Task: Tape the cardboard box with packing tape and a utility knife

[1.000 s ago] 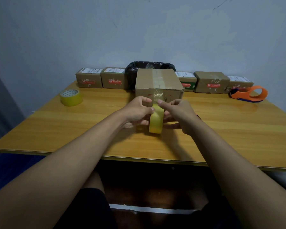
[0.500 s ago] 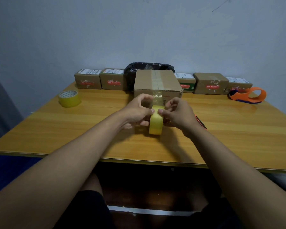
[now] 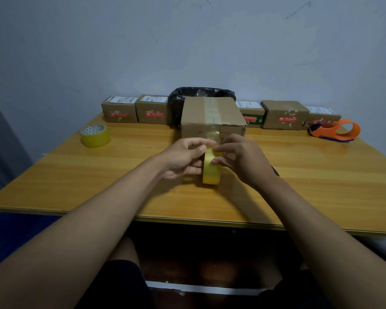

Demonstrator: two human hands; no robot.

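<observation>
A brown cardboard box (image 3: 212, 112) stands in the middle of the wooden table (image 3: 98, 175), with clear tape along its top seam and down its front face. Just in front of it a yellowish roll of packing tape (image 3: 210, 172) stands on edge. My left hand (image 3: 183, 157) grips the roll from the left. My right hand (image 3: 243, 159) pinches the top of the roll from the right. A small orange and black part of the utility knife (image 3: 275, 173) shows behind my right wrist.
A second yellow tape roll (image 3: 95, 135) lies at the table's left. An orange tape dispenser (image 3: 335, 131) sits at the back right. Several small labelled boxes (image 3: 284, 114) and a black bag (image 3: 201, 93) line the wall behind the cardboard box.
Both hands have stayed on the tape roll. The fingers have shifted slightly at the top of the roll, and the knife behind my right wrist is now partly in view.
</observation>
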